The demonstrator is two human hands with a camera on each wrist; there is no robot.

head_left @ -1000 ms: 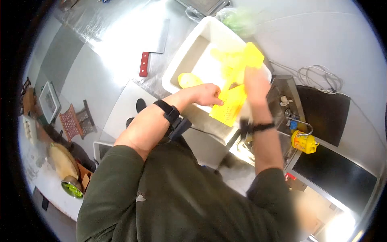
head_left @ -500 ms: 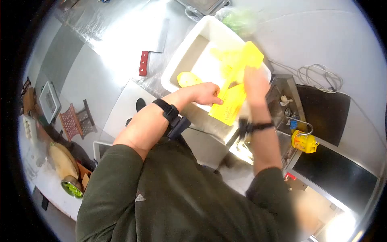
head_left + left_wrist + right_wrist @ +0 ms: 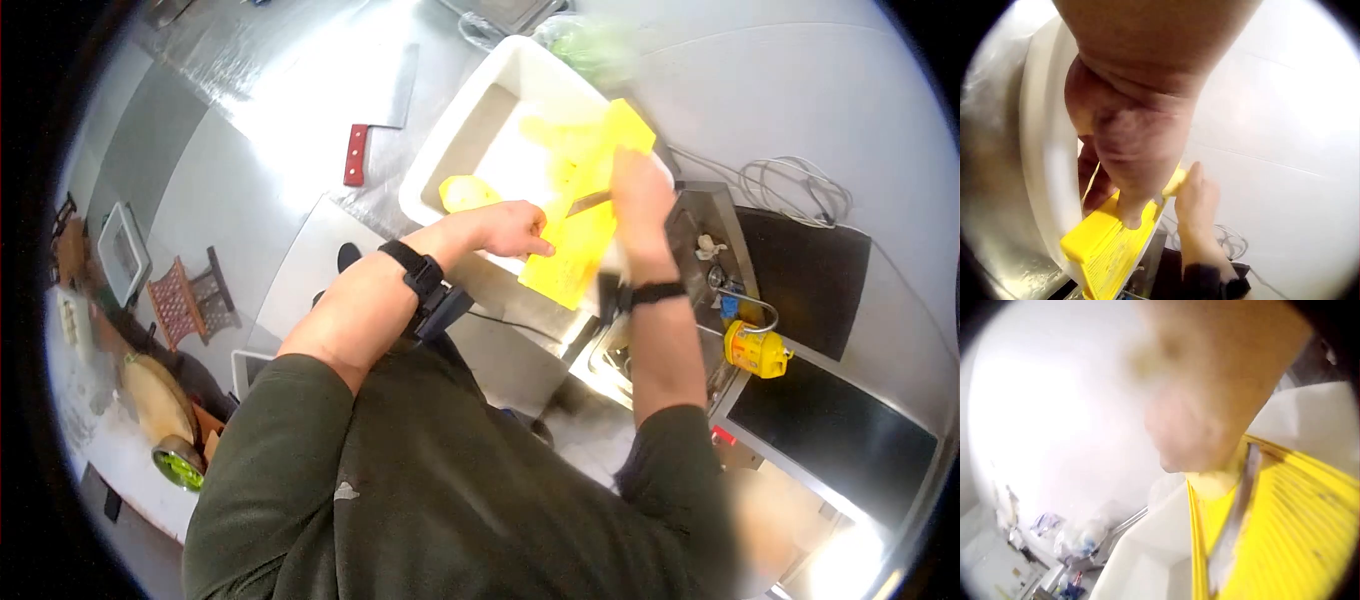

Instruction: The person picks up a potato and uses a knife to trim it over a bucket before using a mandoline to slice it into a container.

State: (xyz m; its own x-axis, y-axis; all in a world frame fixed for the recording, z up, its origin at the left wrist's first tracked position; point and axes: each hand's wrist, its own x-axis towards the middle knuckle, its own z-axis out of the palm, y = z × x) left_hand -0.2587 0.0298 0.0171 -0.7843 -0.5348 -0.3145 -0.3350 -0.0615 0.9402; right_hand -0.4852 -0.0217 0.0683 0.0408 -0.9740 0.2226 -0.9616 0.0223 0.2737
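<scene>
Yellow slicer (image 3: 1107, 253) in the left hand (image 3: 1138, 147)

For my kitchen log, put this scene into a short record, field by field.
left hand: grips a yellow ridged plastic slicer
right hand: holds a pale yellow piece against the slicer, near its grey blade
container: white rectangular plastic tub, beneath the slicer
in tub: rounded yellow lump, among others
nearby: red-handled metal cleaver, on the shiny metal counter
unclear: what the piece is
</scene>
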